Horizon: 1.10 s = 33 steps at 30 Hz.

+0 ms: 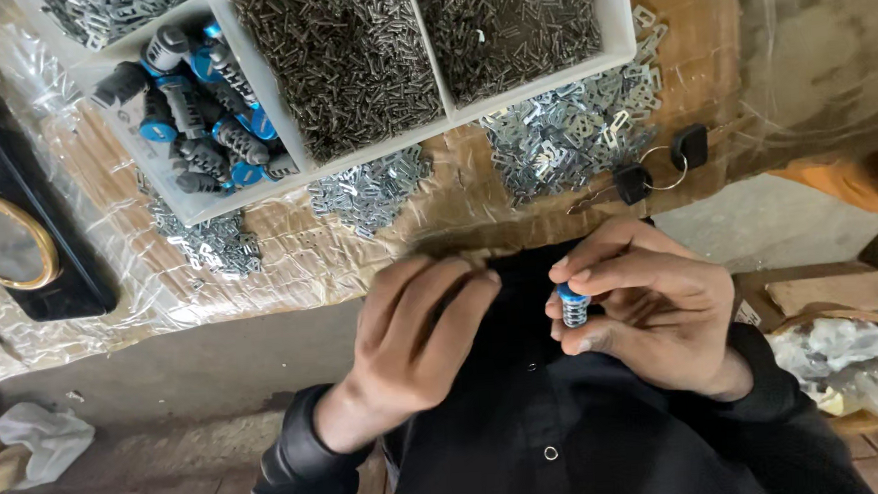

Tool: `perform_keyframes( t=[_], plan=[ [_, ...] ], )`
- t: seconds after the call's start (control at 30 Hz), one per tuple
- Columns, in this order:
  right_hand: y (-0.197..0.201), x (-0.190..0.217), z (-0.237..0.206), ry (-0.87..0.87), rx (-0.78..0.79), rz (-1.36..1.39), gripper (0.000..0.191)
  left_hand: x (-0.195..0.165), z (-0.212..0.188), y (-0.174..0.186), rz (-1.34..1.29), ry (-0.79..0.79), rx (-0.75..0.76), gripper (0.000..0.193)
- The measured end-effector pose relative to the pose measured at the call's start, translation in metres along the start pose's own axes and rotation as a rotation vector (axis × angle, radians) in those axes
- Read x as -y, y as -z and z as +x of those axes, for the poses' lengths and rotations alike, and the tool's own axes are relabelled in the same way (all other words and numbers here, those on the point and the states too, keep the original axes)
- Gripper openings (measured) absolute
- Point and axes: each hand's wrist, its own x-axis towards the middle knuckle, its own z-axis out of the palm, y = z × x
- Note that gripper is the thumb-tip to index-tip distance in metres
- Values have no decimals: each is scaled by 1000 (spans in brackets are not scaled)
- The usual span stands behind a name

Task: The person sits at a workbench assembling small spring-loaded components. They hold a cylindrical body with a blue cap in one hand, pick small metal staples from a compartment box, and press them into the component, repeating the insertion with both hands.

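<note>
Tray: white divided tray (206, 204) at bench (289, 255) rear, holding small dark parts and blue-grey cylinders (196, 109).
Cylinder: blue-capped cylinder (573, 305) upright, cap uppermost, long axis vertical.
Right hand (652, 301): pinches cylinder.
Left hand (418, 328): curled; grip cannot be told.

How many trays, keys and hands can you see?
White tray compartments with parts: 4
Black keys on a ring: 2
Hands, left and right: 2
Blue-capped spring piece in the right hand: 1
Total: 9

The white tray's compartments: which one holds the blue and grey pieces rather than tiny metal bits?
The middle-left compartment, holding chunky grey-and-blue cylinders. The compartments to its right and upper left hold only small metal pieces.
</note>
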Motion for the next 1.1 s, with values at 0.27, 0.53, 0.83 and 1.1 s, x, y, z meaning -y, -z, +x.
perform_keyframes(
  t=[0.27,0.53,0.83,1.1],
  plan=[
    [-4,-1,7,-19,46,3,36,-23,10,7,-505,372,-111,21],
    [-12,-2,11,33,41,-89,33,-24,0,-7,-619,354,-159,21],
    [-26,-17,9,72,11,-147,34,-10,-2,4,-352,139,-94,28],
    [-12,-12,16,33,319,-215,35,-7,-15,11,-1404,839,233,29]
  ],
)
